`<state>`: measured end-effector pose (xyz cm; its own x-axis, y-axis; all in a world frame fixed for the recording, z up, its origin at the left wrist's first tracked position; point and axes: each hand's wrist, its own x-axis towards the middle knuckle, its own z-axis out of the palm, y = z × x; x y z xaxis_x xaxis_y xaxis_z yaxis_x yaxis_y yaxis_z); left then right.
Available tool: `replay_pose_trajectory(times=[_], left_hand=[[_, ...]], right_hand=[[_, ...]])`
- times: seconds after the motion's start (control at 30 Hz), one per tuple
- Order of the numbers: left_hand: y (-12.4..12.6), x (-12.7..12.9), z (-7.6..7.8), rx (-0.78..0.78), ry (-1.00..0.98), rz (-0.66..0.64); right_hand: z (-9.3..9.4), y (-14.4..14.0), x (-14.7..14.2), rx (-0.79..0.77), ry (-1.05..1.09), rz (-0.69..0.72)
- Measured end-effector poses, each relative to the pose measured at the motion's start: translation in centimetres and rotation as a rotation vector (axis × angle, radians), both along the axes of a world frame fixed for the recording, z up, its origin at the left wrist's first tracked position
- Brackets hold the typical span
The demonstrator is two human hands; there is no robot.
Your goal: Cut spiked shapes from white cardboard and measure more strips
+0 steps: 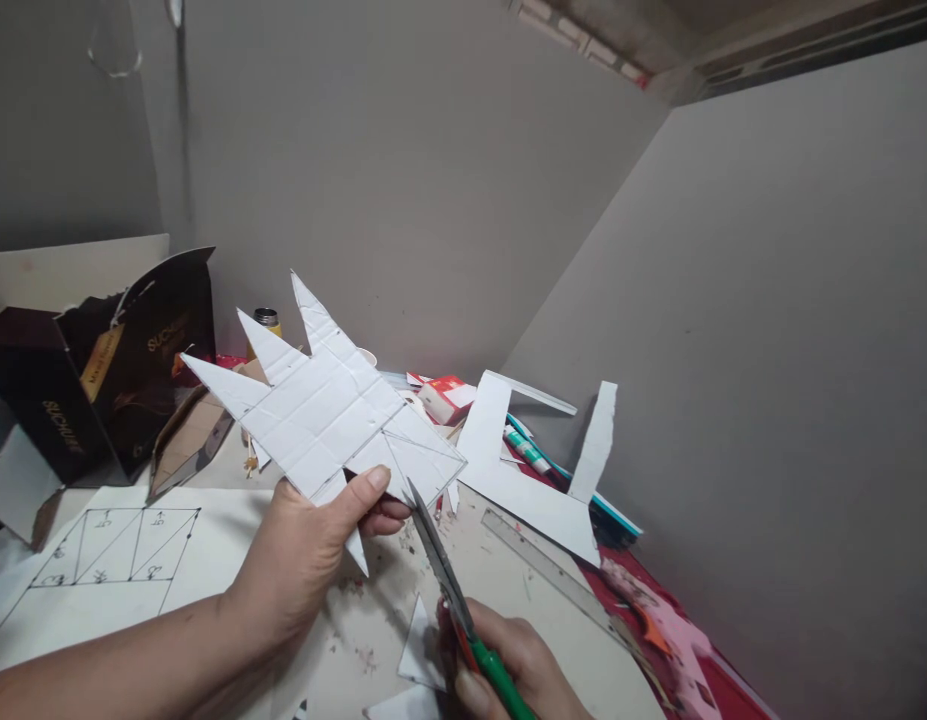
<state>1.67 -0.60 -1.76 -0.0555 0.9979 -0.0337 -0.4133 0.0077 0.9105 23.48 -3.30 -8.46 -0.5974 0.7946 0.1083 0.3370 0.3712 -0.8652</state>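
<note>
While a white cardboard cutout (pixel 320 410) is held up above the surface (pixel 343 650) by the left hand (pixel 305 540), scissors (pixel 437 555) with a green handle are held in the right hand (pixel 519 650). The left grip is closed on the cutout's near edge, thumb on top, fingers underneath. The right grip is closed around the scissors' handle; the blade tips are pointed at the same edge, just beside the left fingertips, though whether cardboard is caught between them cannot be told. Three long spikes are seen on the cutout's far left side, and pencil-like lines are marked across it. White scraps (pixel 418 645) are scattered below the scissors. To the left, a sheet of paper (pixel 208 540) is covered partly with drawn triangles, and a dark box (pixel 163 380) is stood behind it. To the right, a clear ruler (pixel 549 570) is laid flat near a white angular cardboard piece (pixel 482 440), beside which a green and white tube (pixel 527 450) is seen. A red and white box (pixel 444 398) is placed farther back, near the wall (pixel 358 150).
</note>
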Motion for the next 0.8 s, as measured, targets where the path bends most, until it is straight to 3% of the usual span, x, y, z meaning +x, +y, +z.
replay_pose_trajectory(times=[0.37,0.8], left_hand=[[0.1,0.0,-0.4,0.000,0.010,0.001],[-0.1,0.0,0.3,-0.026,0.017,-0.003]], right_hand=[[0.0,0.0,0.1,-0.029,0.009,0.033],[0.9,-0.1,-0.3,-0.019,-0.014,-0.001]])
